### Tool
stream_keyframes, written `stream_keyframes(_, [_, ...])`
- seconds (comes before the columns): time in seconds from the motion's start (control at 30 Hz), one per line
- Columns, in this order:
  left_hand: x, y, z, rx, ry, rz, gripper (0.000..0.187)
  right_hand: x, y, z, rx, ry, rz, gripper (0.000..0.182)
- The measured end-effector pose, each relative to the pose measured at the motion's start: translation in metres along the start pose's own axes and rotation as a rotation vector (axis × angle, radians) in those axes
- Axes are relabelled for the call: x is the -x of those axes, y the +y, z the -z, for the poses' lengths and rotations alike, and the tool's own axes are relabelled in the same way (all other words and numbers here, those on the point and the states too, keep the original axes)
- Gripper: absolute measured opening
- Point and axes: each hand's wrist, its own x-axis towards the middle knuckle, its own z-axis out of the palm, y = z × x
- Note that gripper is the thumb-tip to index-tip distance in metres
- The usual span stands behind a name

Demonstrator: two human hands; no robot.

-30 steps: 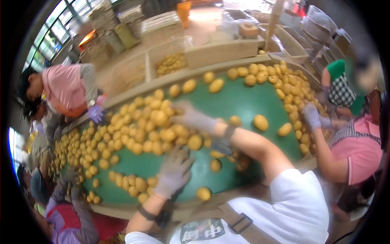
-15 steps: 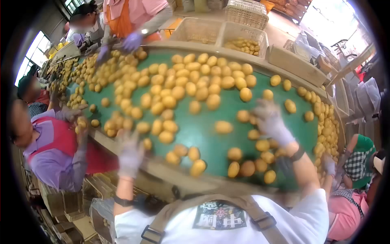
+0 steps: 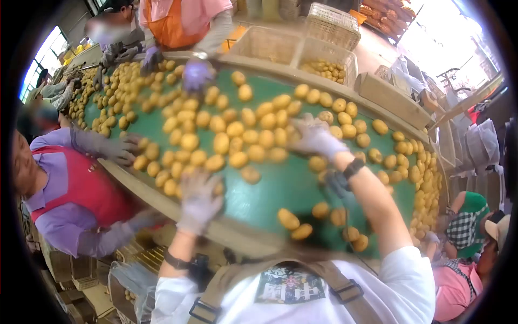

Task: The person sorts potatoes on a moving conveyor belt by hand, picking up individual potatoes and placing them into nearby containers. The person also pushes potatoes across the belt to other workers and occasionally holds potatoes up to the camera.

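Note:
Yellow potatoes [image 3: 235, 129] lie loose in a wide band across the green conveyor surface [image 3: 253, 197]. My left hand [image 3: 199, 201], in a pale glove, is at the near edge with its fingers spread. Its fingertips are close to several potatoes on the left; whether they touch is blurred. Further out, my right hand [image 3: 315, 136], gloved too, stretches over the middle with its fingers apart, against the right side of the potato cluster. Neither hand shows a potato gripped in it. Below my right forearm lie a few separate potatoes [image 3: 288, 218].
Across the belt stands a person in an orange apron [image 3: 175, 29], a purple glove [image 3: 197, 75] on the potatoes. To my left is a person in a red apron [image 3: 89, 181]. White crates [image 3: 329, 51] line the far side. Another person in pink [image 3: 453, 286] is at right.
My right hand has moved left and farther from me, and my left hand slightly right and nearer. Potatoes have shifted on the belt, with more along the far right edge.

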Motion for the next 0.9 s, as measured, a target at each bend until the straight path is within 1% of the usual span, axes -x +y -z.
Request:
stream_keyframes(0.03, [0.001, 0.001, -0.001, -0.081, 0.054, 0.001, 0.049, 0.011, -0.012, -0.007, -0.006, 0.045, -0.032, 0.033])
stream_keyframes(0.07, [0.0, 0.006, -0.003, -0.063, 0.033, 0.015, 0.048, 0.014, -0.024, -0.002, 0.019, -0.074, -0.089, 0.034])
stream_keyframes(0.13, [-0.005, 0.018, -0.006, -0.026, 0.006, 0.009, 0.047, 0.03, -0.026, -0.037, 0.019, -0.03, -0.089, 0.036])
stream_keyframes(0.23, [-0.001, 0.024, -0.008, 0.118, -0.072, -0.062, 0.053, 0.068, -0.004, -0.044, -0.106, -0.104, 0.027, 0.037])
stream_keyframes(0.3, [0.007, 0.022, -0.004, 0.138, -0.091, -0.038, 0.059, 0.105, 0.025, -0.032, -0.455, 0.134, -0.061, 0.038])
stream_keyframes(0.33, [0.008, 0.02, 0.002, 0.091, -0.113, -0.05, 0.061, 0.123, 0.04, -0.024, -0.62, 0.269, -0.089, 0.039])
stream_keyframes(0.37, [0.01, 0.019, 0.008, 0.045, -0.131, -0.051, 0.063, 0.148, 0.047, 0.01, -0.705, 0.411, -0.187, 0.041])
stream_keyframes(0.43, [0.005, 0.023, 0.01, 0.039, -0.133, -0.034, 0.059, 0.189, 0.079, 0.058, -0.361, 1.007, -0.14, 0.038])
stream_keyframes(0.47, [0.005, 0.024, 0.012, 0.023, -0.143, -0.012, 0.057, 0.207, 0.09, 0.077, -0.229, 1.229, -0.124, 0.04])
stream_keyframes(0.53, [0.002, 0.016, 0.005, 0.093, -0.098, -0.017, 0.05, 0.251, 0.114, 0.108, 0.026, 1.554, -0.149, 0.042])
stream_keyframes(0.6, [-0.014, 0.027, 0.0, 0.107, -0.027, -0.13, 0.045, 0.28, 0.163, 0.13, 0.161, 1.658, -0.295, 0.045])
stream_keyframes(0.63, [-0.024, 0.035, -0.001, 0.128, 0.003, -0.188, 0.044, 0.287, 0.195, 0.136, 0.152, 1.608, -0.426, 0.047])
stream_keyframes(0.67, [-0.033, 0.046, 0.002, 0.146, 0.028, -0.241, 0.043, 0.293, 0.234, 0.135, 0.097, 1.504, -0.58, 0.048])
stream_keyframes(0.7, [-0.041, 0.069, 0.016, 0.186, -0.048, -0.219, 0.046, 0.299, 0.271, 0.128, 0.002, 1.349, -0.741, 0.049])
stream_keyframes(0.73, [-0.042, 0.085, 0.018, 0.212, -0.066, -0.289, 0.047, 0.303, 0.303, 0.114, -0.11, 1.192, -0.868, 0.051])
stream_keyframes(0.77, [-0.047, 0.099, 0.017, 0.239, -0.068, -0.355, 0.048, 0.304, 0.313, 0.104, -0.249, 1.111, -0.903, 0.052])
stream_keyframes(0.8, [-0.055, 0.113, 0.015, 0.266, -0.065, -0.419, 0.049, 0.299, 0.309, 0.095, -0.405, 1.09, -0.883, 0.054])
stream_keyframes(0.87, [-0.061, 0.142, 0.017, 0.344, -0.155, -0.561, 0.051, 0.272, 0.279, 0.073, -0.628, 1.01, -0.826, 0.057])
stream_keyframes(0.9, [-0.061, 0.15, 0.014, 0.326, -0.184, -0.593, 0.052, 0.253, 0.267, 0.053, -0.475, 0.869, -0.812, 0.056])
